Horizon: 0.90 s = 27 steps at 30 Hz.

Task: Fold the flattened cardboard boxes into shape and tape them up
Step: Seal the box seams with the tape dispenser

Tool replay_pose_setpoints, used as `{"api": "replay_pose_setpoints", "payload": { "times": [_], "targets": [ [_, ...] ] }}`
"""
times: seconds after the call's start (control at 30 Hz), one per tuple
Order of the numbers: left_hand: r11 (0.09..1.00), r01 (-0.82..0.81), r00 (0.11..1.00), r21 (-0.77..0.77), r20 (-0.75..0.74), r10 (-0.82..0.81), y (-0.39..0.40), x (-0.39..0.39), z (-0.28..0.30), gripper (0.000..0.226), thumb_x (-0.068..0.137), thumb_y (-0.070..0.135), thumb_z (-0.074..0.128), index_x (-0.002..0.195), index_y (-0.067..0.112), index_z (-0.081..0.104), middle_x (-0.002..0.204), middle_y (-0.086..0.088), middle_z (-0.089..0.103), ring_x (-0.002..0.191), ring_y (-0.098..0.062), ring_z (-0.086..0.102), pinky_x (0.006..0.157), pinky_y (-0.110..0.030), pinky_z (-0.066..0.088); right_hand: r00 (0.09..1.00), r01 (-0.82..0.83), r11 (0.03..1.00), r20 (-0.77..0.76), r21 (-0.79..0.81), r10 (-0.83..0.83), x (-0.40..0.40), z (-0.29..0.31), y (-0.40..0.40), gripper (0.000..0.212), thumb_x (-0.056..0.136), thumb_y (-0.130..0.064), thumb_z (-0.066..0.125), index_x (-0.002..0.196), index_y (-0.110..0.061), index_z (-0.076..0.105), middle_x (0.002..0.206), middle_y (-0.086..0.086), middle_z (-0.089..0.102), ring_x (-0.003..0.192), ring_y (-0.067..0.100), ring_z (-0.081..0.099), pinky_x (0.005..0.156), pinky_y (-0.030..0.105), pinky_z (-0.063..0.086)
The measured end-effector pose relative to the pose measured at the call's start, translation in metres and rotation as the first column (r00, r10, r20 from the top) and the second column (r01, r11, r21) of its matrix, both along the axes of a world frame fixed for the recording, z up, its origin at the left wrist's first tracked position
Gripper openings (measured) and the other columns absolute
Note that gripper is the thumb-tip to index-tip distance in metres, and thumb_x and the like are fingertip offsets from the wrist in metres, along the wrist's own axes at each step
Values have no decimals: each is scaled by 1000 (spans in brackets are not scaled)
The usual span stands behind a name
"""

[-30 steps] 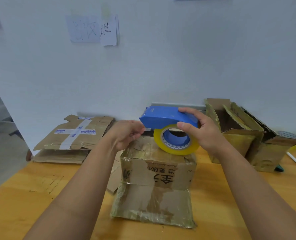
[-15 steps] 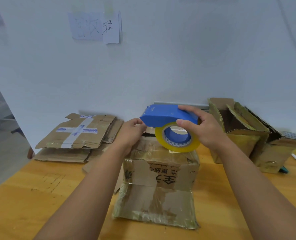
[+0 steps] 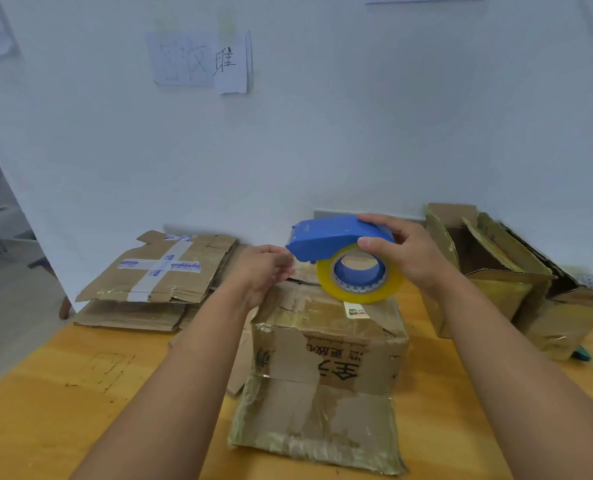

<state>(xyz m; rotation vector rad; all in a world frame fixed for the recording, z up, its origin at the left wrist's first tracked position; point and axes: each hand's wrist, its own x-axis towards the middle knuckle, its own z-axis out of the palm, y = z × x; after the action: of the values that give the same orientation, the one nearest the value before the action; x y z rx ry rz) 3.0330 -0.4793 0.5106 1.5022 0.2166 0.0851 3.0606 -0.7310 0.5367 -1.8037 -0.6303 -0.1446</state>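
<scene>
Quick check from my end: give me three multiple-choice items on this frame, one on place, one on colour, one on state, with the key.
1. Where is the flat cardboard stack?
A. left of the box
B. on the box
C. right of the box

2. What colour is the dispenser?
A. red
B. blue
C. green

3. What does the right hand do?
A. hangs idle
B. presses the table
C. grips the dispenser

Key: 1 A, it lies past the left hand, left of the box. 2 B, blue body over the yellow tape. 3 C, fingers wrap it.
</scene>
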Motion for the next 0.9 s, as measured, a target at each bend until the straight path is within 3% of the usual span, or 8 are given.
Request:
{"api": "replay_pose_setpoints", "payload": {
  "times": [0.13,0.4,0.67,0.83,0.9],
  "targets": [
    [1000,11,1000,20,-11,-11,6,5,0,5,96,-2,56,94,1,60,71,-8,59,56,-11,53,54,-18,48,1000,12,999,-3,-41,-12,3,-3,1,34,88,-37,74,120,-45,68,113,-29,65,104,-5,62,80,7,48],
    [999,-17,999,-32,-31,17,27,13,8,14,97,0,58,83,6,61,72,-4,59,60,-8,52,55,-14,50,1000,-17,996,-16,-90,16,7,-1,1,35,84,-45,72,118,-49,66,121,-18,64,101,1,64,81,13,49],
    [998,-53,996,-43,-70,50,49,11,1,11,99,5,56,88,8,60,71,-2,55,61,-8,48,52,-14,47,998,-53,989,17,-138,56,9,14,9,34,87,-40,73,120,-44,67,112,-28,66,103,-1,65,82,13,50],
    [996,-69,988,-52,-142,61,47,14,-14,14,99,8,56,86,10,60,70,-1,53,53,-5,49,50,-14,47,999,-29,979,9,-204,31,11,9,10,37,85,-50,72,122,-48,66,119,-24,65,109,-2,61,96,24,46],
    [996,-70,984,-54,-166,60,48,14,-21,9,98,8,58,91,8,62,71,-2,55,51,-5,51,51,-17,47,1000,-30,976,0,-215,31,12,7,13,34,87,-49,71,120,-50,65,119,-27,64,109,-6,60,95,21,45]
  ]
}}
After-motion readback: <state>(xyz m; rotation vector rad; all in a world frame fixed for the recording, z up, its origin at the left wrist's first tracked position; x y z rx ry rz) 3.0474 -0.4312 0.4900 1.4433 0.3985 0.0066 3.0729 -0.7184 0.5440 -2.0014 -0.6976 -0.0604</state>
